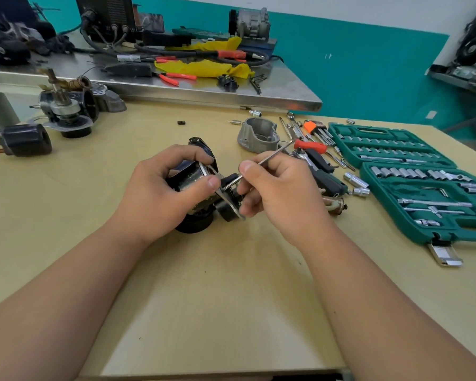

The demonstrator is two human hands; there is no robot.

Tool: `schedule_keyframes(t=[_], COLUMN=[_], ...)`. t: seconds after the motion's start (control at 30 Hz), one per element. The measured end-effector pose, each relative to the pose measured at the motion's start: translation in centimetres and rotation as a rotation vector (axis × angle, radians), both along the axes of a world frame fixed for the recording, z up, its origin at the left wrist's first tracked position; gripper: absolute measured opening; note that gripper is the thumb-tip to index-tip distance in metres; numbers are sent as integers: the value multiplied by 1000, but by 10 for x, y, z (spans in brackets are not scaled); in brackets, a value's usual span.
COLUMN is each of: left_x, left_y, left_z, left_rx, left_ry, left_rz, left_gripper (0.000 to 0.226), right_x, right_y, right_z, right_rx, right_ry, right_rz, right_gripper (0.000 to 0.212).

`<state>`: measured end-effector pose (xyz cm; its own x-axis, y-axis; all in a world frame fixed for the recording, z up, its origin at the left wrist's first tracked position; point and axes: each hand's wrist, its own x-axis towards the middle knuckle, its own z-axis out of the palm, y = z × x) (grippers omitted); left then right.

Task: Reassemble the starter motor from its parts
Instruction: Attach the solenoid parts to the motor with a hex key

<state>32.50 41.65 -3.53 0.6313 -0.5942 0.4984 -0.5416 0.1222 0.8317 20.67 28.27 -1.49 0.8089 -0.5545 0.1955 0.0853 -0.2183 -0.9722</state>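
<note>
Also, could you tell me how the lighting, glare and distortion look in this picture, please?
Head view: soft, even light with faint shadows beneath the left hand and right hand; bright glare along the steel bench edge; wide-angle distortion bows the wooden table and stretches the forearms; the hex key and motor housing are sharp.

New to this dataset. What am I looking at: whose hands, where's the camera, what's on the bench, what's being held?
There is no robot here. A person wears a single camera on the head, looking forward and down, so both forearms enter from the bottom edge. The left hand grips the starter motor, a dark cylinder low over the wooden table. The right hand pinches an L-shaped hex key, its tip at the motor's end. An open green socket set lies to the right, a grey housing sits behind the hands, and more motor parts are at far left.
</note>
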Motion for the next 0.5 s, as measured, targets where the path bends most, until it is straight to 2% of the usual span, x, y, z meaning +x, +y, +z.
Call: schedule_keyframes(t=[0.1, 0.13, 0.17, 0.3, 0.4, 0.5], left_x=[1, 1, 1, 1, -2, -3], left_y=[0, 1, 2, 6, 9, 10], left_z=[0, 1, 1, 10, 15, 17], left_rx=[11, 17, 28, 76, 147, 170], left_ry=[-32, -62, -101, -326, -541, -584], left_rz=[3, -4, -15, -75, -47, -38], left_gripper=[25, 25, 25, 24, 28, 31], right_x=[-7, -15, -25, -63, -71, -70], right_y=[-15, -29, -44, -89, -89, -85], right_z=[5, 10, 15, 18, 5, 4], right_rx=[11, -9, -73, -475, -573, -689], right_ry=[-65, -32, 75, 824, 1058, 1184], right_rz=[-97, -152, -184, -92, -29, -17], right_gripper=[20, 27, 32, 43, 39, 39])
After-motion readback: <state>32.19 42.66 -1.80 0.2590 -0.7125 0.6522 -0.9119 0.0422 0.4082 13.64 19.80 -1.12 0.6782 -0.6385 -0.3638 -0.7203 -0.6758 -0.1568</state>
